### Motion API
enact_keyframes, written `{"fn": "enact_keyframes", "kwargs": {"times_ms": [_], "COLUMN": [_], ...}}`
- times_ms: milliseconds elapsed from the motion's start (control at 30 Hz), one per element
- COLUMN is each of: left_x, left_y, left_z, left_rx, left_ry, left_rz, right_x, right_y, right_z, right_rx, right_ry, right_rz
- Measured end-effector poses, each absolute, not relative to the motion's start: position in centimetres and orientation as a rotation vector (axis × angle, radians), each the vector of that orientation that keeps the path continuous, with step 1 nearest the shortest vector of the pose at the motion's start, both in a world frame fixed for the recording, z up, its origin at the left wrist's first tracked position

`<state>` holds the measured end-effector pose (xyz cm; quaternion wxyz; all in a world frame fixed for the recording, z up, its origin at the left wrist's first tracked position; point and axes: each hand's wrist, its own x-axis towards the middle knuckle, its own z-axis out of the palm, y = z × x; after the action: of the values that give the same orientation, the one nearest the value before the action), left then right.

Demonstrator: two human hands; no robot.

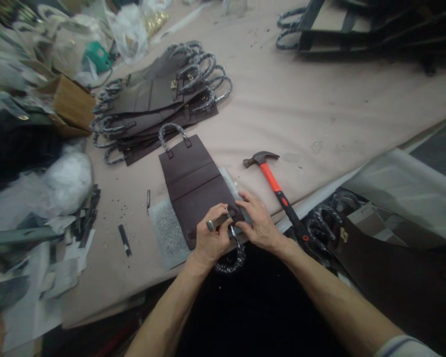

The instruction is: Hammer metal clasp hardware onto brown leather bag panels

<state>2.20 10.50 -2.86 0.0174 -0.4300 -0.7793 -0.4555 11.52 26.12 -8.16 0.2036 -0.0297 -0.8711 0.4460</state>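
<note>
A dark brown leather bag panel (193, 173) lies on a grey slab (167, 233) at the table's near edge. Plastic-wrapped handles are fixed at both ends, and the near handle (241, 258) hangs over the edge. My left hand (212, 235) is closed around a metal punch (217, 223), tilted, its tip by the near handle's tab. My right hand (258, 220) rests on the panel's right corner beside that tab, fingers apart and pressing it. To the right lies a claw hammer (271, 178) with a red and black grip, apart from both hands.
Similar panels with wrapped handles (152, 99) are piled behind. Two short metal tools (124, 240) lie to the left, near scattered bits. A cardboard box (72, 101) and plastic bags (130, 32) crowd the left side. More dark bags (342, 34) lie at the far right.
</note>
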Motion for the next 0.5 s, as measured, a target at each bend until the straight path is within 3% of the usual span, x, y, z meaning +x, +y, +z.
{"fn": "enact_keyframes", "kwargs": {"times_ms": [200,400,500], "left_x": [2.5,2.8,3.0], "left_y": [11.1,11.2,11.3], "left_z": [-2.6,-2.5,-2.3], "left_rx": [-1.283,-1.187,-1.183], "left_ry": [-2.495,-2.499,-2.538], "left_rz": [-1.418,-1.515,-1.495], "right_x": [11.9,13.2,12.8], "right_y": [28.8,33.1,33.7], "right_z": [-5.3,-3.1,-2.7], "right_rx": [-0.132,-0.705,-0.906], "right_ry": [-2.528,-2.864,-3.016], "right_rz": [1.111,0.542,0.602]}}
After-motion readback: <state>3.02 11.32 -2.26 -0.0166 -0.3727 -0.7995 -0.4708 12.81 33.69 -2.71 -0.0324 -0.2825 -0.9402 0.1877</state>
